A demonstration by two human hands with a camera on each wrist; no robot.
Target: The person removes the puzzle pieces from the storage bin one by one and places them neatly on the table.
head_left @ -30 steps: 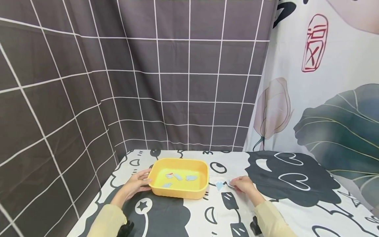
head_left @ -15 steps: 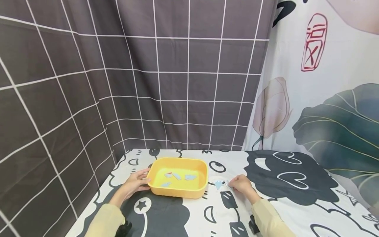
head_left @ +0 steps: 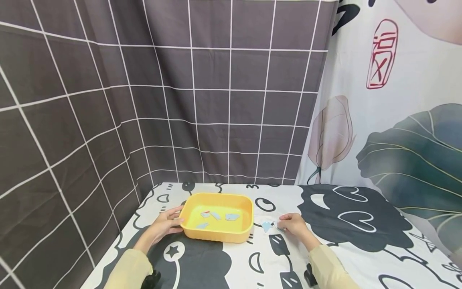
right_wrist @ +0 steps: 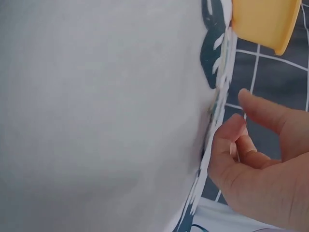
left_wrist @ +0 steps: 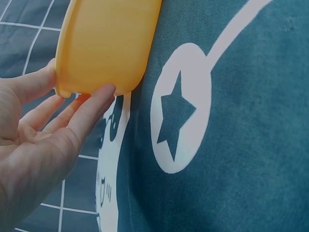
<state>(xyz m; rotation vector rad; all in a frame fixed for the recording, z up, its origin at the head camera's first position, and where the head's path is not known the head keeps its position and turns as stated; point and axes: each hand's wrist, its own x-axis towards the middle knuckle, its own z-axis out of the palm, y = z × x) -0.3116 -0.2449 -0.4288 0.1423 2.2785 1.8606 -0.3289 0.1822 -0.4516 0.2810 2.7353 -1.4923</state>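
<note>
A yellow plastic basin (head_left: 218, 237) sits on the patterned cloth, with several small flat pale-blue scraps (head_left: 232, 216) inside, one marked red. My left hand (head_left: 167, 220) holds its left end; in the left wrist view the thumb rests at the rim and the fingers lie along the underside. Right of the basin lies a jagged pale-blue scrap (head_left: 267, 226). Beside it, my right hand (head_left: 294, 224) has its fingertips at another small whitish scrap (head_left: 279, 226). In the right wrist view the fingers curl and thumb and index tips stand apart; I cannot tell whether the scrap is pinched.
A black-and-white cartoon cloth (head_left: 249, 265) covers the table. A dark grid-patterned curtain (head_left: 231, 104) hangs behind and along the left; a white curtain (head_left: 397, 132) with a flower and leaf print hangs at the right.
The right hand's fingers have shifted only slightly at the whitish scrap. The left hand and the basin keep their places; the whole view drifts a little.
</note>
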